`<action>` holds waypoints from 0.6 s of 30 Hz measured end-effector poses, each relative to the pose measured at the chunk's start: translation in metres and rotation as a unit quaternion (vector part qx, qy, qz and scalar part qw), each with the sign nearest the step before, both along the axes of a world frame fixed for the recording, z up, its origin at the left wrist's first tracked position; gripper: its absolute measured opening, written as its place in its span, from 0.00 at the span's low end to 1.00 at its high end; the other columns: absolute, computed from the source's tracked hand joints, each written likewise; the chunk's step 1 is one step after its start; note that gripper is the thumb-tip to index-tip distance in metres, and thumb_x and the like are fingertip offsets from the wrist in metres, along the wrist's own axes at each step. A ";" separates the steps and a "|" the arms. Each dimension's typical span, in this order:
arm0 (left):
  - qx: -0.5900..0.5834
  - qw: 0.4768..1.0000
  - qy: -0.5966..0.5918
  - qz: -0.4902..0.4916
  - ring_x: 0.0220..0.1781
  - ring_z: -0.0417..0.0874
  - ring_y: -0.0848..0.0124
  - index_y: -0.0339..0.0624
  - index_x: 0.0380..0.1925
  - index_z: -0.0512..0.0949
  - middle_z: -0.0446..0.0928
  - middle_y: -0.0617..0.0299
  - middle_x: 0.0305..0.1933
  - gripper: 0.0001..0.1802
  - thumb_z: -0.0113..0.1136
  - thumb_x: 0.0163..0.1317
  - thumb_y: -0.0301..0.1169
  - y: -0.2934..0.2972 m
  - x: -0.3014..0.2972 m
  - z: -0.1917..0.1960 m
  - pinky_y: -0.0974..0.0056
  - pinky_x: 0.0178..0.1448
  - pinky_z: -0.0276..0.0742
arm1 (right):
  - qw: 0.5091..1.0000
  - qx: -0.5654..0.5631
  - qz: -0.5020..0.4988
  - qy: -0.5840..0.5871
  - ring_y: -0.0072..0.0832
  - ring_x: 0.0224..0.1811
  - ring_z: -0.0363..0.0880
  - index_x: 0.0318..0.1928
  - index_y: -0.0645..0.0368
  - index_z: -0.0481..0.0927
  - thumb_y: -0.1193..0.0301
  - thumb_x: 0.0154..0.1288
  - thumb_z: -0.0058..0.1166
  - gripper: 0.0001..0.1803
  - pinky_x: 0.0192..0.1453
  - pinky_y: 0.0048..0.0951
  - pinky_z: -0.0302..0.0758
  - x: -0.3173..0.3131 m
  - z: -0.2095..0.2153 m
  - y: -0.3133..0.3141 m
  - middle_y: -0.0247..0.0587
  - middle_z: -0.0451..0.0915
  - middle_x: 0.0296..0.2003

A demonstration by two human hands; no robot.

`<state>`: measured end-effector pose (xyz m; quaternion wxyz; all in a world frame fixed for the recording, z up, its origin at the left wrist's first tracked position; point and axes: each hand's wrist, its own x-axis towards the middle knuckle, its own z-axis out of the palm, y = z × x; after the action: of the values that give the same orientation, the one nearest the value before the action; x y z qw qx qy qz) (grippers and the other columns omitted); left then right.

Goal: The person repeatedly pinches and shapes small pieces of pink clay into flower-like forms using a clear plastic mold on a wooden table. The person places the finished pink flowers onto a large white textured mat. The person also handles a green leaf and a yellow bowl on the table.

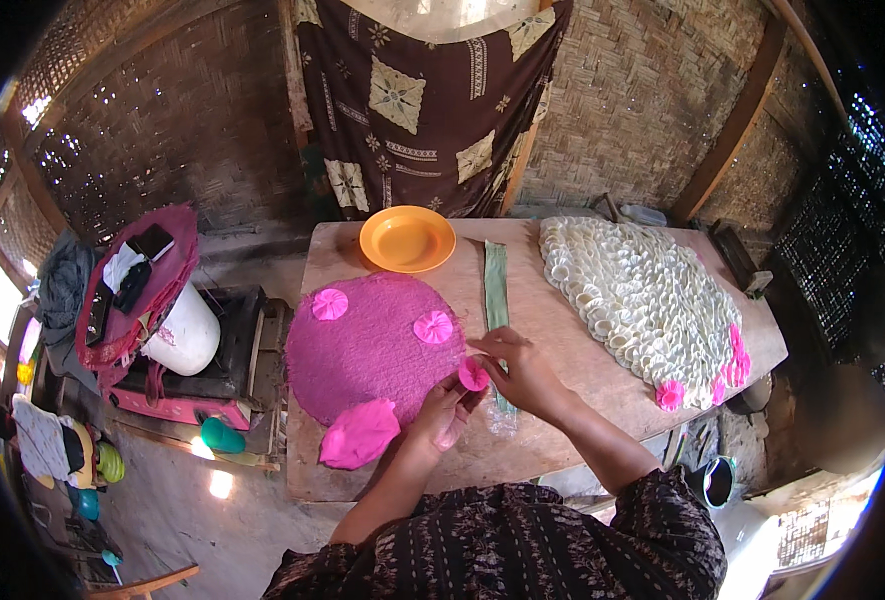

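Observation:
My left hand (442, 414) is closed on a small round pink cloth piece (473, 374), held just above the table beside a round pink mat. My right hand (524, 372) meets it from the right, thumb and fingers drawn together at its edge. Whatever those fingers pinch is too small to make out. Two gathered pink cloth rosettes, one a pleated rosette (433, 327), lie on the fuzzy pink mat (362, 345). A crumpled pink cloth (360, 435) covers the mat's near edge. Past my right hand lies a folded green cloth strip (496, 285).
On the wooden table (602, 400) stand an orange plate (408, 240) at the back and a wide cover of cream cloth rosettes (632, 295) at right, with several pink ones along its near edge. A stove (182, 395) bearing a white bucket (184, 335) is at left.

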<state>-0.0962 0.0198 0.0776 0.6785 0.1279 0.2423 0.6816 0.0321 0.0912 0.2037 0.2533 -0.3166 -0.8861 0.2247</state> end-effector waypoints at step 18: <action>-0.079 0.992 -0.074 0.058 0.72 0.62 0.63 0.44 0.67 0.62 0.61 0.60 0.71 0.25 0.49 0.71 0.33 -0.003 -0.024 -0.027 0.57 0.74 0.60 | 0.972 -0.225 0.066 -0.024 0.44 0.57 0.72 0.47 0.46 0.85 0.61 0.52 0.68 0.20 0.62 0.47 0.67 -0.063 -0.059 0.101 0.40 0.74 0.56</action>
<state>-0.1203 0.0168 0.0502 0.6616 0.0089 0.2517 0.7064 -0.0307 0.1926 0.1446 0.1385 -0.3113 -0.8377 0.4268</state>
